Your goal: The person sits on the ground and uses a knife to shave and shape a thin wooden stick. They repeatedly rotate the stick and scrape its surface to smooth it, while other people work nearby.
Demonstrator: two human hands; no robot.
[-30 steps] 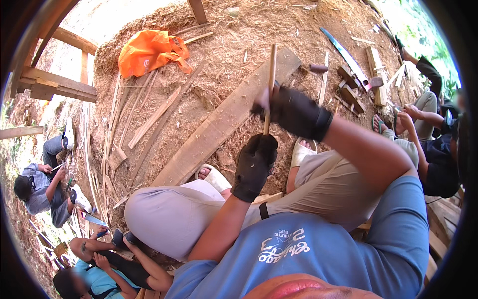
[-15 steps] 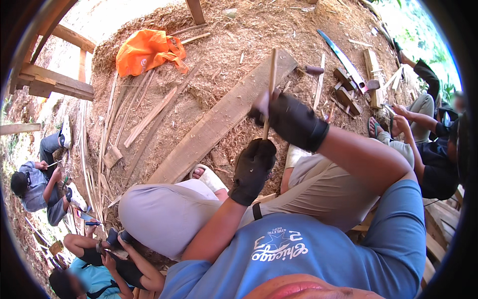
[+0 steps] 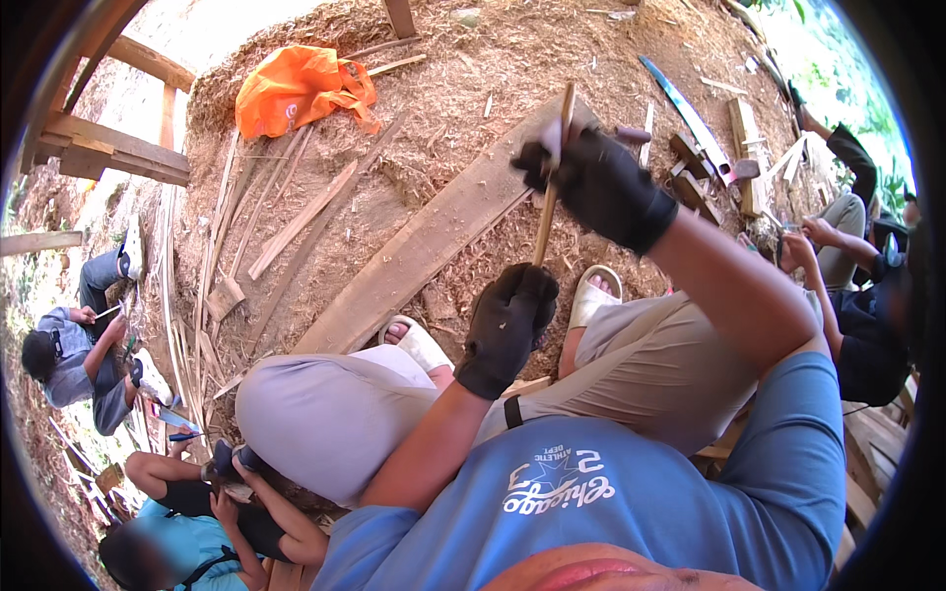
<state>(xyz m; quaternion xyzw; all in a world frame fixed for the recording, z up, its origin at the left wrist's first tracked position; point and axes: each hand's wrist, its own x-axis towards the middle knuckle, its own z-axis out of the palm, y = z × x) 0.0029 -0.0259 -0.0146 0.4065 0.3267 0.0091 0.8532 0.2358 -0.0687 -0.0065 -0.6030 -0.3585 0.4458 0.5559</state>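
A thin wooden stick (image 3: 545, 225) slants up and away in front of my knees. My left hand (image 3: 507, 330), in a black glove, is closed around its lower end. Higher up, my black-gloved right hand (image 3: 606, 187) is closed against the stick. Motion smears its fingers, and a pale, blurred thing (image 3: 554, 148) shows between them; its kind I cannot make out. The stick's upper end sticks out beyond the right hand. Under and beyond the hands, a long, thick wooden plank (image 3: 414, 246) lies on the shavings-covered ground.
To the right lie a handsaw (image 3: 685, 110), a wooden block tool (image 3: 693, 187) and a timber block (image 3: 749, 148). An orange bag (image 3: 301, 89) and several wooden strips (image 3: 301, 222) lie left of the plank. Other people sit at the left (image 3: 74, 345), lower left (image 3: 187, 537) and right (image 3: 862, 305).
My right hand has shifted up and to the right, and the stick leans further right. My left hand keeps its hold, a little to the right. The view has shifted slightly.
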